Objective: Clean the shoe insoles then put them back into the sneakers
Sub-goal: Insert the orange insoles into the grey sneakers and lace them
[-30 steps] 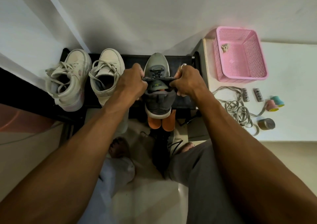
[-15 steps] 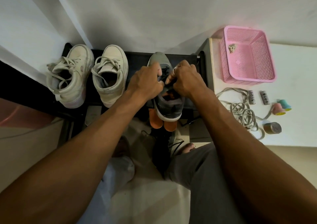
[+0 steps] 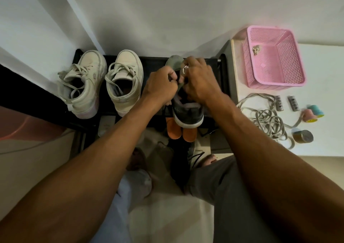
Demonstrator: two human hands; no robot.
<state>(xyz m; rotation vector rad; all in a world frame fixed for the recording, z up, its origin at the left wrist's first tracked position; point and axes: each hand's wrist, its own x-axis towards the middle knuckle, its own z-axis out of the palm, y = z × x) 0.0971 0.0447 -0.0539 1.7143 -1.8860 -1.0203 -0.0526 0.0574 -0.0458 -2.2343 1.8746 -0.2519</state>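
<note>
Left hand (image 3: 160,86) and right hand (image 3: 199,82) both grip the grey sneaker (image 3: 188,113) at its tongue, apparently spreading the mouth; next, an orange insole (image 3: 174,131) protruding beneath its heel must slide in.

Four sneakers were counted: a white sneaker (image 3: 81,86) at the upper left of the frame, a second white sneaker (image 3: 124,84) just beside it, one grey sneaker (image 3: 188,112) at the centre, and one dark sneaker (image 3: 178,166), dim, at the lower centre. There were two insoles, both orange: the first insole (image 3: 174,129) and the second insole (image 3: 189,134). Two grips showed: the left grip (image 3: 160,86) and the right grip (image 3: 200,86).

At the right of the frame there was one pink basket (image 3: 279,83) with one small scrap (image 3: 256,49) in it, and one tangled grey cord (image 3: 268,120). There were also two small grey cylinders, the first cylinder (image 3: 279,103) and the second cylinder (image 3: 293,103), and three tape rolls: one pink roll (image 3: 309,115), one teal roll (image 3: 317,109) and one dark roll (image 3: 302,136).
</note>
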